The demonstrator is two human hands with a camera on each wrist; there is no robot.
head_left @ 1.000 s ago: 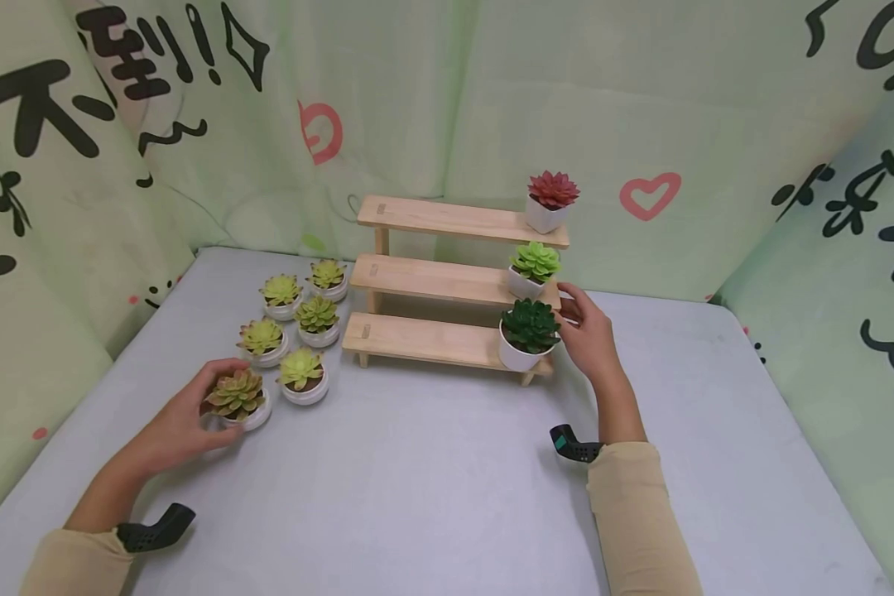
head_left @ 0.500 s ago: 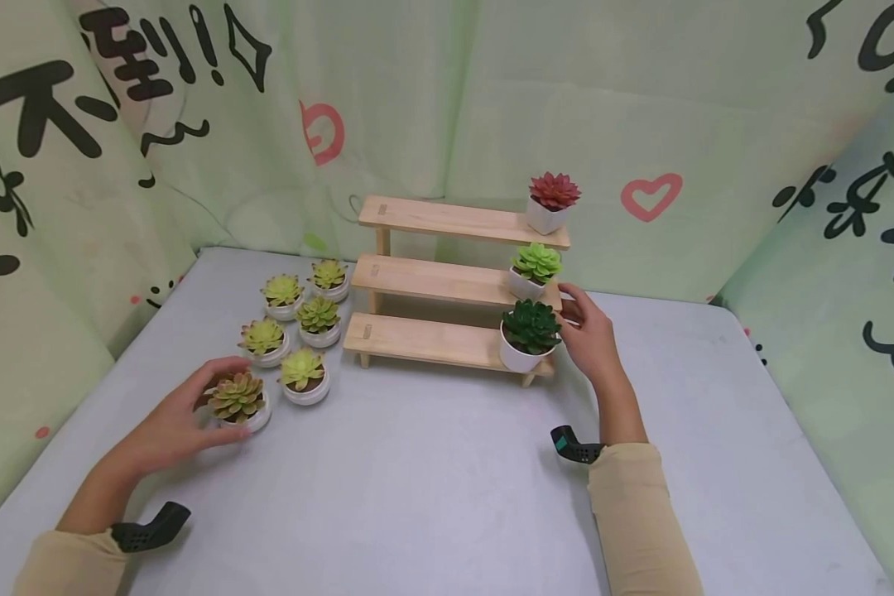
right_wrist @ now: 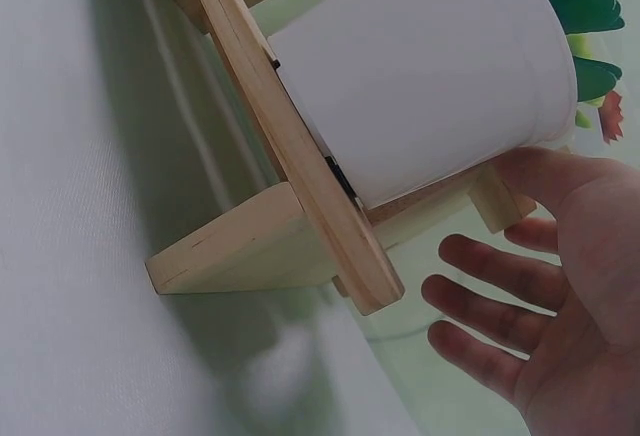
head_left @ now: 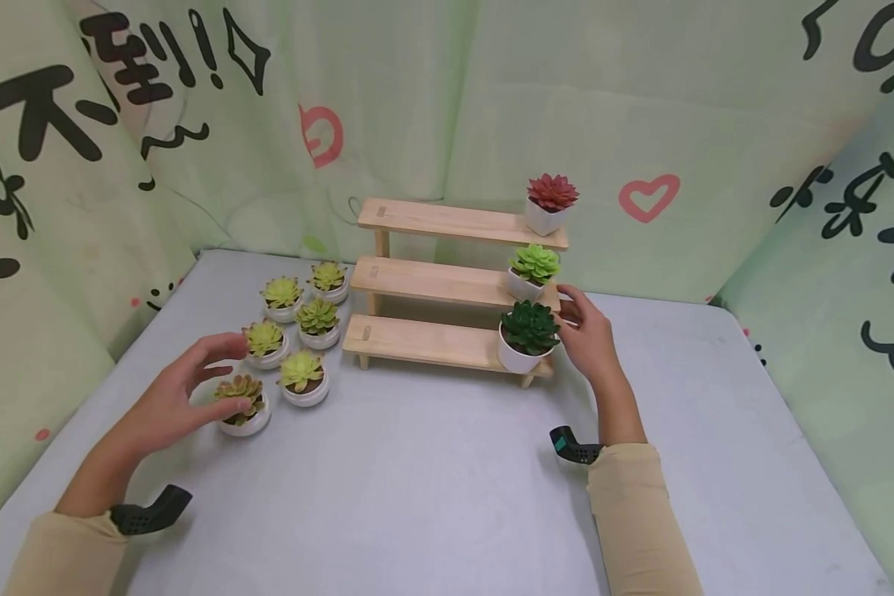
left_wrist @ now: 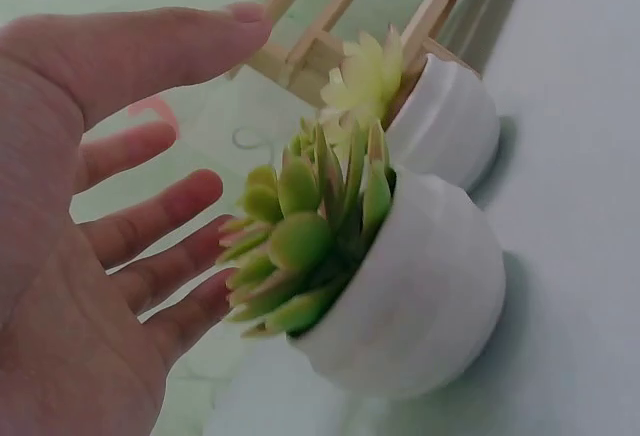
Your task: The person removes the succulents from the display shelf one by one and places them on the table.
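"Left hand (head_left: 179,401) and right hand (head_left: 587,335): what are they holding?"

"Nothing in the left; it's spread wide around the reddish-green succulent (head_left: 244,424), which sits upright on the tabletop (head_left: 417,480). The right lies loose-fingered beside the dark-green plant (head_left: 529,328); whether its thumb touches that pot, I can't tell."

"Any room to move?"

"Broad tabletop runs between the hands. That dark-green plant sits near the right edge of the lowest board of the wooden stand (head_left: 417,339), with a long stretch of wood to its left. A paler succulent (head_left: 305,396) crowds the reddish-green one."

"From the head, the left thumb crosses the leaves."

"Its wrist view shows a gap between them; fingertips touching, I can't tell. The right wrist view reveals black spots (right_wrist: 340,178) under the dark-green plant's pot, hidden from the head."
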